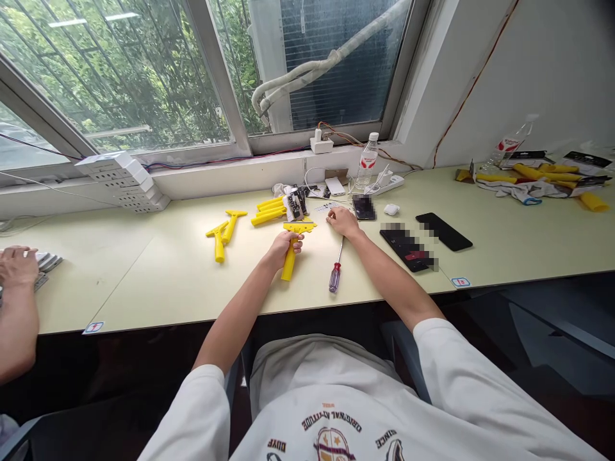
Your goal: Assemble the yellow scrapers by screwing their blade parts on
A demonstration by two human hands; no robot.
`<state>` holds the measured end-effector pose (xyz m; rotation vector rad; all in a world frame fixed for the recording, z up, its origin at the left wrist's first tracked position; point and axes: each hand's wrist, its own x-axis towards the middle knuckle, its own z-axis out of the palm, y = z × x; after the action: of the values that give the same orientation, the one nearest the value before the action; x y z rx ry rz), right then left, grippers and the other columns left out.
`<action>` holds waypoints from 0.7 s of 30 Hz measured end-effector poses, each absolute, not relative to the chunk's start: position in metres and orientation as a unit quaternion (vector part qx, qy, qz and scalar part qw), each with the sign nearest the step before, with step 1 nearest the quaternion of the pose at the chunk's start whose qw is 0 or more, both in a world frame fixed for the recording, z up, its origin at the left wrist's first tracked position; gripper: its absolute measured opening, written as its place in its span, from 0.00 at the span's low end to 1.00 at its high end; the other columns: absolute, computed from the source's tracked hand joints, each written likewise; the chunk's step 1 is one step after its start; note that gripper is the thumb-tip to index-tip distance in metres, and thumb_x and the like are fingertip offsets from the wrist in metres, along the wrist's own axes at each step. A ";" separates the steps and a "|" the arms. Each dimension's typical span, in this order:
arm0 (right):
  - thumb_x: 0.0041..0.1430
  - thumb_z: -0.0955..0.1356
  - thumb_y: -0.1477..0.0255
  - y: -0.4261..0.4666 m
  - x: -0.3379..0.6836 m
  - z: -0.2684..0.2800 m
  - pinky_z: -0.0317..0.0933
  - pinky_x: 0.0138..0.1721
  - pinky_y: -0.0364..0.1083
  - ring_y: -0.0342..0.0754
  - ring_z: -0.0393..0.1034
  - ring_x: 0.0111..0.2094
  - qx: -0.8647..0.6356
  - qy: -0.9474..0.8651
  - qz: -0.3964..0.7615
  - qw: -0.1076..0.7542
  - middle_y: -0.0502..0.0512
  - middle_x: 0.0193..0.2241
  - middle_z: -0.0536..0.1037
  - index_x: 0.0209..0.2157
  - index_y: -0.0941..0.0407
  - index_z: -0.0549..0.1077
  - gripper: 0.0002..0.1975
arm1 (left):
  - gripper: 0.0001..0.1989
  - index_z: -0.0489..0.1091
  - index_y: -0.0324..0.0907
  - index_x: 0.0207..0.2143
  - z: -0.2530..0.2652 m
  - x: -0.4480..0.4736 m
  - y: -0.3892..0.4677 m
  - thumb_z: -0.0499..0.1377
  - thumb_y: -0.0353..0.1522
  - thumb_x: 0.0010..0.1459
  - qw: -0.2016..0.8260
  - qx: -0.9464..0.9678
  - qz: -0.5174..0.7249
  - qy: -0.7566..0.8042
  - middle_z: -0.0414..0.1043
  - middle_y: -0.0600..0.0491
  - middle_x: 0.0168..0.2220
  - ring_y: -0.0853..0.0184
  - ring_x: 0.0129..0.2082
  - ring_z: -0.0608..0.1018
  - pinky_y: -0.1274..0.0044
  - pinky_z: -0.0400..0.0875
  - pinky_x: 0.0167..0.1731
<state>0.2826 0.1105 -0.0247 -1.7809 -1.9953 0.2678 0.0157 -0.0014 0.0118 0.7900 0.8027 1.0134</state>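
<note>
My left hand is wrapped around the handle of a yellow scraper, whose wide head with a metal blade edge points away from me. To its right, my right hand rests low over the table with its fingers drawn together beside a small white sheet; whatever they pinch is too small to make out. Just below that hand lies a screwdriver with a clear, red-collared handle, its tip close to my wrist. Two more yellow scrapers lie to the left. Several yellow handles are stacked behind, next to black-and-white packaging.
Phones, black slabs and a white earbud case lie to the right. A water bottle and power strip stand at the back. Another person's hand works at far left. Yellow parts and gloves lie far right.
</note>
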 end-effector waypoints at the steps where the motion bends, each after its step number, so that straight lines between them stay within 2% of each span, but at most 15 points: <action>1: 0.75 0.70 0.65 0.111 0.281 -0.025 0.72 0.59 0.55 0.60 0.80 0.55 -0.646 -0.725 0.094 0.220 0.64 0.57 0.85 0.50 0.53 0.83 0.11 | 0.16 0.65 0.43 0.40 0.012 0.016 -0.002 0.67 0.24 0.53 0.728 0.357 0.457 0.366 0.73 0.53 0.35 0.76 0.22 0.66 0.83 0.62 0.21; 6: 0.76 0.64 0.72 0.105 0.274 -0.022 0.69 0.62 0.59 0.65 0.79 0.58 -0.649 -0.731 0.081 0.194 0.71 0.57 0.84 0.51 0.55 0.81 0.13 | 0.18 0.65 0.43 0.42 0.010 0.016 0.001 0.67 0.23 0.53 0.727 0.352 0.451 0.379 0.72 0.54 0.34 0.76 0.21 0.66 0.83 0.62 0.20; 9: 0.75 0.63 0.73 0.101 0.273 -0.018 0.70 0.59 0.57 0.65 0.79 0.55 -0.652 -0.724 0.103 0.203 0.73 0.56 0.84 0.52 0.57 0.79 0.13 | 0.17 0.66 0.42 0.42 0.007 0.015 0.003 0.66 0.23 0.53 0.724 0.356 0.450 0.381 0.72 0.54 0.34 0.76 0.21 0.66 0.83 0.62 0.20; 15: 0.73 0.64 0.73 0.091 0.270 -0.003 0.70 0.48 0.49 0.55 0.77 0.43 -0.587 -0.726 0.194 0.301 0.61 0.42 0.86 0.42 0.54 0.76 0.08 | 0.17 0.68 0.41 0.43 0.006 0.015 0.004 0.67 0.23 0.52 0.711 0.354 0.450 0.409 0.75 0.51 0.36 0.76 0.21 0.69 0.82 0.63 0.19; 21: 0.67 0.70 0.72 0.072 0.258 0.011 0.68 0.35 0.44 0.45 0.71 0.29 -0.484 -0.659 0.430 0.383 0.49 0.27 0.77 0.35 0.54 0.74 0.05 | 0.17 0.69 0.40 0.43 0.010 0.017 0.002 0.68 0.22 0.53 0.702 0.354 0.450 0.424 0.76 0.51 0.36 0.75 0.21 0.70 0.82 0.64 0.19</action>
<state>0.2576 0.0717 0.0114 -1.2338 -1.6809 1.0978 0.0168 0.0021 0.0098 0.7876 0.9442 1.0013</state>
